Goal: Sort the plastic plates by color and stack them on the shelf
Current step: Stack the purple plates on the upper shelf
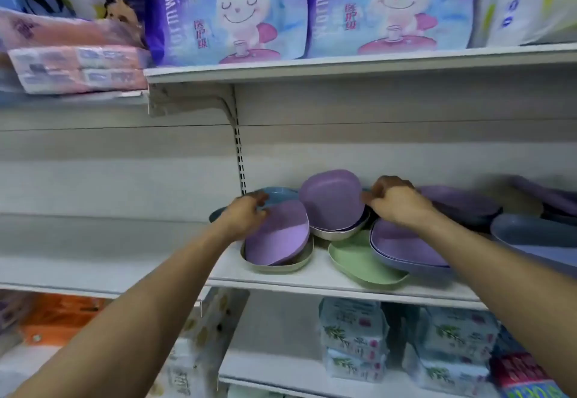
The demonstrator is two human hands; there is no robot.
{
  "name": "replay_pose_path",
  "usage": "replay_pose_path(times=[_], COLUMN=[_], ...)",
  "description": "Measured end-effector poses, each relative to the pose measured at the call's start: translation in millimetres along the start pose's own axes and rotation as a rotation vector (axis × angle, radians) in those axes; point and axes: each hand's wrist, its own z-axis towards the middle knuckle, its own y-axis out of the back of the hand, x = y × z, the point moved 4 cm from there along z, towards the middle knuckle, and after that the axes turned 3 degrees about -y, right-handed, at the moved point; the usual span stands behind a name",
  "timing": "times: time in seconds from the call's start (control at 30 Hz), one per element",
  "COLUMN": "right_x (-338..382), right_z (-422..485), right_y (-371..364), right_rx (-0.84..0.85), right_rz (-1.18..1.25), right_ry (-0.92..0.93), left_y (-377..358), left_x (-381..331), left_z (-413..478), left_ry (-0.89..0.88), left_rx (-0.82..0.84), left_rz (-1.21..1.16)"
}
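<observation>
Mixed plastic plates lie jumbled on the white middle shelf (281, 279). My left hand (245, 215) grips the upper left edge of a tilted purple plate (278, 238) that sits in a beige plate (299, 265). My right hand (395, 201) pinches the right rim of another purple plate (332, 199), tilted up over a white and a blue plate. A blue plate (278, 194) lies behind my left hand. A green plate (356, 260) sits at the front, partly under a purple plate on a blue one (402, 241). More purple and blue plates (462, 204) lie to the right.
The shelf above (343, 65) holds purple rabbit-print packs (228, 10) and pink tissue packs (78, 69). Below are packaged tissues (352, 338) and an orange pack (59, 313). A blue-grey plate (530, 232) overhangs at the far right. The shelf section to the left (109, 269) is bare.
</observation>
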Motion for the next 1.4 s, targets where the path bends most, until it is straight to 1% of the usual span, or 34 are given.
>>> replay_pose_path(times=[0.13, 0.2, 0.27, 0.47, 0.53, 0.57, 0.7, 0.77, 0.83, 0.93, 1.0, 1.07, 1.2, 1.27, 1.4], right_x=[8.5, 11.1, 10.7, 9.2, 9.0, 8.5, 3.3, -2.8, -8.1, -11.1, -11.7, -10.2, 6.3, 21.9, 55.6], right_z=[16.0, 22.3, 25.1, 30.3, 32.2, 33.0, 31.4, 30.0, 28.8, 24.4, 19.6, 13.9, -2.7, -11.4, -25.1], right_y=[-10.7, -16.5, -18.2, -24.1, -23.4, -21.8, -3.6, 7.4, 12.3, 11.4, 9.5, 6.8, -3.3, -7.6, -16.3], right_rx=[0.058, 0.064, 0.053, 0.017, -0.019, -0.042, -0.143, -0.191, -0.221, -0.234, -0.233, -0.204, -0.079, -0.031, 0.016], right_rz=[-0.052, -0.055, -0.068, -0.013, 0.024, 0.035, 0.059, 0.085, 0.128, 0.215, 0.299, 0.4, 0.608, 0.616, 0.539], right_ry=[-0.062, -0.087, -0.117, -0.148, -0.141, -0.131, -0.141, -0.187, -0.193, -0.135, -0.117, -0.109, -0.08, -0.025, 0.087], left_y=[-6.5, -6.9, -6.7, -7.1, -3.2, 0.0, 19.8, 29.5, 37.3, 39.1, 34.8, 31.2, 36.0, 41.4, 58.5], left_x=[-2.2, -0.9, 1.1, -4.3, -9.9, -12.0, -10.4, -8.3, -5.5, 2.6, 8.9, 14.1, 27.9, 38.1, 61.0], left_z=[5.0, 8.9, 12.8, 18.1, 16.9, 15.9, 10.8, 6.7, -1.9, -20.8, -36.7, -53.8, -89.0, -106.1, -136.7], left_ry=[-0.009, -0.006, -0.024, -0.047, -0.066, -0.069, 0.047, 0.089, 0.125, 0.178, 0.236, 0.275, 0.326, 0.355, 0.443], left_rx=[0.003, -0.035, -0.058, -0.102, -0.132, -0.151, -0.223, -0.299, -0.383, -0.489, -0.498, -0.48, -0.508, -0.528, -0.582], left_rz=[0.149, 0.272, 0.343, 0.38, 0.389, 0.372, 0.109, 0.072, -0.021, -0.268, -0.465, -0.601, -0.649, -0.655, -0.633])
